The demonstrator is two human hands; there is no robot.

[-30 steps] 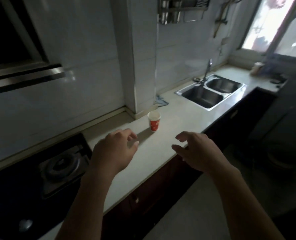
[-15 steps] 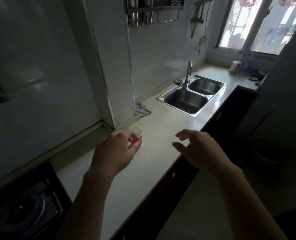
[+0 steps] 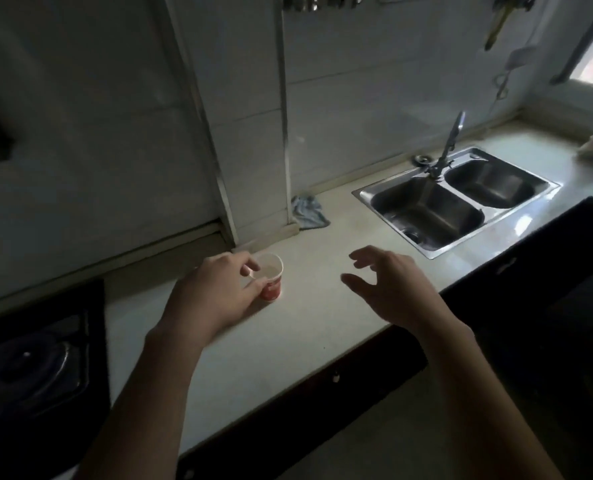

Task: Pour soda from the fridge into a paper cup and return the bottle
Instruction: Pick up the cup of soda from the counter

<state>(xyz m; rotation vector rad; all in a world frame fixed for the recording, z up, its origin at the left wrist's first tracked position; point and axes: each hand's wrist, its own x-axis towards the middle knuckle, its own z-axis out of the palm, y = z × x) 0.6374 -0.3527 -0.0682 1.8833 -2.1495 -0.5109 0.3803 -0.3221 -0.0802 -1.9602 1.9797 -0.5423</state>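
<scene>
View: head, the only one supplied.
Cup (image 3: 271, 276): upright on counter (image 3: 322, 327), just out from the foot of the wall pillar, mouth up. Inside pale; no soda discernible.
Left hand (image 3: 212, 292): closed lightly round cup from its near-left side, thumb against the red wall, forefinger curled over the rim.
Reason for hold: judged a steadying or repositioning grip. Light paper, easily tipped or crushed, hence a gentle hold high on the wall.
Right hand (image 3: 388, 285): above counter, well apart from cup, fingers spread and loosely bent, holding nothing.
Reason for posture: judged kept free for fridge door and bottle.
Bottle: not in view.
Fridge: not in view.
Sink (image 3: 367, 194): twin-bowl steel, well to the right of cup, tap (image 3: 451, 143) over the divider.
Cloth (image 3: 308, 213): crumpled at the wall foot, between cup and sink, touching neither.
Hob (image 3: 35, 362): dark, to the left of cup, beside the left forearm.
Placement of cup: on the pale stretch between hob and sink, within easy reach of both hands; judged a sensible pouring spot.
Stage: early. Cup in hand, soda not yet fetched, nothing poured.
Risk: buckled paper wall under a hard squeeze; dim light, fill level hard to read.
</scene>
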